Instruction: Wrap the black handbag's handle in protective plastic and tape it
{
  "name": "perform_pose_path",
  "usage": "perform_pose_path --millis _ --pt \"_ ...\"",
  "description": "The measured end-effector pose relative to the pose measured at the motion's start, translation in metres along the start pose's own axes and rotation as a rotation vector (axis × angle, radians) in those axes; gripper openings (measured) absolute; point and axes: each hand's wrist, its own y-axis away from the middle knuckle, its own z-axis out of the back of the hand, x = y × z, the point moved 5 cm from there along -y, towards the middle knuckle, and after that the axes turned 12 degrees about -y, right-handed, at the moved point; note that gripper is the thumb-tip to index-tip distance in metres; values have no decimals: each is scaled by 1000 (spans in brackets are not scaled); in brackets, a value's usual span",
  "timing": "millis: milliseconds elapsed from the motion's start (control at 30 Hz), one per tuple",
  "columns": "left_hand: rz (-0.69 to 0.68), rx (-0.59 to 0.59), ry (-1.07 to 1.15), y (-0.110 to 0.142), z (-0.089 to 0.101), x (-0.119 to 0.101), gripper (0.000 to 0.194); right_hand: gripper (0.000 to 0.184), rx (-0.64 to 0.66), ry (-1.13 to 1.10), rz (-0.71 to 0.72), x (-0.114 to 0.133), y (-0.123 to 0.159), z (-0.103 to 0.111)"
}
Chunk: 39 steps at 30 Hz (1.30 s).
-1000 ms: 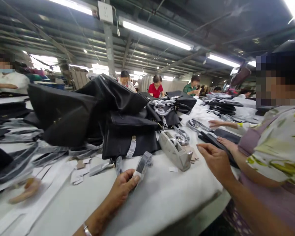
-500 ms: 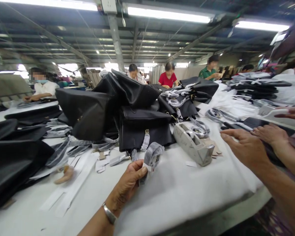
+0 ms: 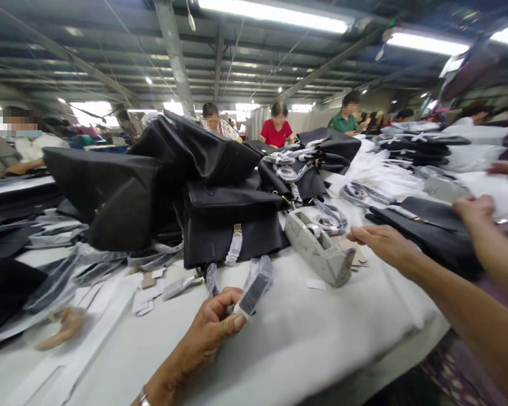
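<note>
While the left hand (image 3: 214, 321) pinches one coiled, film-wrapped strap (image 3: 255, 290) between thumb and fingers in the head view, the right hand (image 3: 381, 242) reaches beside the cutter end of one gray tape dispenser (image 3: 317, 248). Its thumb and fingers are drawn narrowly together; whether they pinch anything, I cannot tell. The strap is above the white-covered table (image 3: 322, 344), in front of one black handbag (image 3: 211, 237) with one film-wrapped tab (image 3: 234, 248) hanging at its front. One bracelet (image 3: 144, 396) circles the left wrist.

One small white card (image 3: 316, 284) lies just left of the dispenser's cutter end. Behind the dispenser sits one bundle of wrapped straps (image 3: 332, 219). At the right, two hands of a co-worker (image 3: 476, 211) show near one flat black bag (image 3: 427, 225). Four people are easily counted across the room: one in red (image 3: 276, 132), one in green (image 3: 342, 121), one in a patterned top (image 3: 228, 129) and one masked, in white (image 3: 40, 144).
</note>
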Motion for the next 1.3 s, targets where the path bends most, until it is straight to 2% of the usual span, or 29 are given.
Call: perform_pose_path --millis 100,200,333,500,600,1000,1167,1300 --pt "64 14 12 -1 1 11 39 40 -64 -145 -58 3 -5 15" --pt "123 21 73 -2 0 20 43 38 -22 -123 -95 4 -3 19" --pt "179 9 132 -2 -3 23 43 33 80 -37 -103 1 -1 5" --pt "163 33 104 -4 -4 20 46 37 202 50 -190 -3 -8 -16" --pt "145 1 123 -5 -4 17 47 38 237 82 -243 1 -14 -22" --pt "114 -36 77 -6 -3 20 49 22 251 32 -254 15 -13 -42" --pt "118 -32 53 -6 -3 21 52 16 212 -12 -307 13 -12 -36" --pt "141 7 52 -6 -3 24 53 18 137 -85 -339 18 -7 -24"
